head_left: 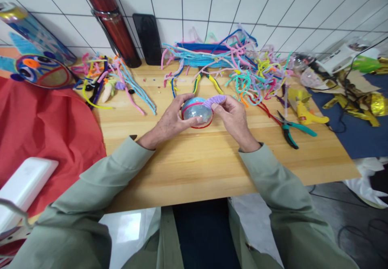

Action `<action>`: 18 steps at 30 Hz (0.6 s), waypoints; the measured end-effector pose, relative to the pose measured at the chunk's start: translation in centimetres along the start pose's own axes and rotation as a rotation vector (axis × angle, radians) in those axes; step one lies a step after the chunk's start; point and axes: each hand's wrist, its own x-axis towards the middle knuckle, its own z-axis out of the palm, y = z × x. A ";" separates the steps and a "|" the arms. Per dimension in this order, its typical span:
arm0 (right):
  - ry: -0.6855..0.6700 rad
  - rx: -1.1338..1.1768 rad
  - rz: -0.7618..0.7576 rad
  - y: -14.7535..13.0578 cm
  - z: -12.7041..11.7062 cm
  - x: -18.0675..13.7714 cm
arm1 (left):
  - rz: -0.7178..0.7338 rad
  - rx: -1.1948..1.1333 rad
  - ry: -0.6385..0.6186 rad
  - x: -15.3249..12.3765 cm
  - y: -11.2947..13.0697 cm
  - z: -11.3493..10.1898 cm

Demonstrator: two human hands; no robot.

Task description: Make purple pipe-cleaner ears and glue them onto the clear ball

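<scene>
Clear plastic ball gripped in left hand; purple pipe-cleaner piece pinched by right hand at ball's top, not yet attached.

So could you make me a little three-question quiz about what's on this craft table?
1. True or false: both hands hold the clear ball above the wooden table.
2. What lies on the table nearest the right hand?
A. teal-handled pliers
B. red flask
C. black phone
3. Fill in: the right hand's fingers press a ____ fuzzy piece against the top of the ball.

Key:
1. True; the left hand cups its left side and the right hand its right side.
2. A.
3. Purple.
</scene>
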 end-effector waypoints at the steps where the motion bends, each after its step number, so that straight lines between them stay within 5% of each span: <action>1: 0.001 0.002 0.001 0.0 0.0 0.0 | -0.003 0.000 -0.003 0.0 0.0 0.0; 18: 0.003 -0.021 -0.017 0.4 0.0 0.0 | -0.004 0.003 0.005 0.1 0.0 0.0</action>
